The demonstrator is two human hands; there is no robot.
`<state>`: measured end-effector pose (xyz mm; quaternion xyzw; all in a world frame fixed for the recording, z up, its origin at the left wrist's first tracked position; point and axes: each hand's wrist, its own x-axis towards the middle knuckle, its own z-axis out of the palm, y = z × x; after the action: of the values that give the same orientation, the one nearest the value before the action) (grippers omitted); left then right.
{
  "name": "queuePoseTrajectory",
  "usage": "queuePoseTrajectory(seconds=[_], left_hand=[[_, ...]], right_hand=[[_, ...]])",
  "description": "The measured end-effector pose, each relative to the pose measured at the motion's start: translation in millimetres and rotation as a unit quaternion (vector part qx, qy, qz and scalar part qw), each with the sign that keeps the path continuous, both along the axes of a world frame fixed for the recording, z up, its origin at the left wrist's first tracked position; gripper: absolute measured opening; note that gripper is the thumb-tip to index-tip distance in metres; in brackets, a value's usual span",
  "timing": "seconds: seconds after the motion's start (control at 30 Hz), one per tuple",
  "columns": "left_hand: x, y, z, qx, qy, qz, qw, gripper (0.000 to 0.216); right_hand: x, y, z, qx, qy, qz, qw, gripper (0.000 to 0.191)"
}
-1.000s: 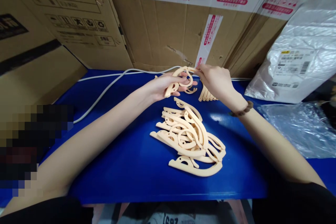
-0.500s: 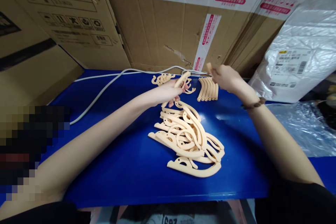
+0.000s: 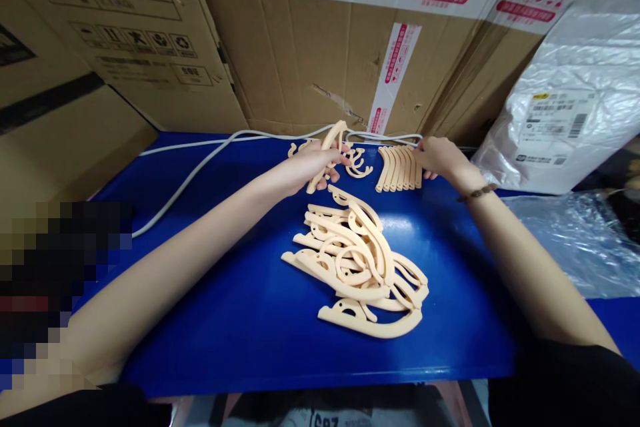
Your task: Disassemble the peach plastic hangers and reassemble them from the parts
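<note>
My left hand point(image 3: 317, 163) is closed around beige plastic folding-hanger parts point(image 3: 330, 136), which stick up above the fingers. Behind it, small beige hooks point(image 3: 357, 163) lie on the blue table, partly hidden by the hand. To the right, slim curved hanger arms point(image 3: 397, 169) are laid side by side in a neat row. My right hand point(image 3: 437, 159) reaches the right end of that row, its fingertips pinching the last curved arm point(image 3: 418, 177). Nearer to me lies a loose heap of beige hanger pieces point(image 3: 350, 260), overlapping one another.
A white cable point(image 3: 195, 180) runs along the back of the blue table point(image 3: 240, 333). Cardboard boxes point(image 3: 300, 60) wall off the back and left. At the right stand a white plastic parcel point(image 3: 565, 100) with a label and a crumpled clear plastic sheet point(image 3: 560, 240).
My right hand has come down with a curved arm to the right end of the row, which is one piece longer. My left hand has shifted slightly left with its hanger parts.
</note>
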<state>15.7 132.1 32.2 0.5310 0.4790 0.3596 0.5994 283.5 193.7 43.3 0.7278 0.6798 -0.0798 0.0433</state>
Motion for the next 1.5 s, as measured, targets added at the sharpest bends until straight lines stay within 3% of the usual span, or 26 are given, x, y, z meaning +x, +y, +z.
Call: queuePoseTrajectory(seconds=[0.13,0.27,0.4,0.53,0.63,0.73,0.87,1.0,1.13,1.2,1.23,1.3,1.33,1.4,1.5], left_hand=[[-1.6,2.6,2.2,-0.02,-0.025,0.01,0.999,0.025],[-2.0,5.2,4.8,-0.037,-0.05,0.04,0.997,0.058],[-2.1,5.0,6.4,-0.019,-0.051,0.069,0.996,0.047],[-2.6,2.6,6.5,0.007,-0.063,0.052,0.997,0.038],[-0.5,-1.8,8.7,0.026,-0.063,0.054,0.996,0.022],[3.9,-8.3,14.8,0.038,-0.048,0.068,0.996,0.017],[6.3,-12.4,24.4,0.1,-0.014,0.072,0.992,0.025],[1.3,-8.4,26.8,0.264,0.046,0.07,0.961,0.026],[-0.8,-10.9,21.3,0.39,0.165,0.042,0.905,0.029],[1.4,-15.7,18.1,0.437,0.24,0.059,0.865,0.03],[2.9,-17.4,16.6,0.453,0.274,0.067,0.846,0.03],[6.3,-16.1,13.7,0.463,0.315,0.082,0.825,0.03],[8.1,-12.4,12.0,0.453,0.317,0.087,0.829,0.03],[12.4,1.4,8.0,0.389,0.3,0.076,0.868,0.031],[21.7,30.6,-0.4,0.219,0.278,-0.018,0.935,0.032]], right_hand=[[-3.4,-1.9,2.2,0.0,-0.001,-0.002,1.0,0.035],[-7.9,-3.3,2.7,-0.011,0.012,-0.001,1.0,0.037],[-10.8,-5.4,3.6,-0.016,0.014,0.005,1.0,0.035],[-19.7,-13.4,11.5,0.076,-0.041,0.004,0.996,0.036],[-39.3,-25.2,18.7,0.099,0.072,0.072,0.99,0.05],[-63.4,-38.0,20.0,0.029,0.342,0.191,0.92,0.053],[-74.5,-42.3,17.5,0.103,0.448,0.266,0.847,0.035],[-61.9,-37.3,21.1,0.237,0.438,0.291,0.817,0.028],[-58.5,-41.0,20.8,0.354,0.194,0.305,0.863,0.025],[-61.9,-42.7,17.7,0.35,0.111,0.295,0.882,0.023],[-63.4,-42.4,16.6,0.333,0.123,0.288,0.889,0.021],[-64.3,-39.4,17.7,0.269,0.252,0.263,0.892,0.022],[-63.4,-37.3,20.1,0.231,0.345,0.24,0.877,0.024],[-59.8,-33.8,27.8,0.169,0.507,0.186,0.825,0.028],[-55.2,-34.0,39.2,0.149,0.602,0.127,0.774,0.028]])
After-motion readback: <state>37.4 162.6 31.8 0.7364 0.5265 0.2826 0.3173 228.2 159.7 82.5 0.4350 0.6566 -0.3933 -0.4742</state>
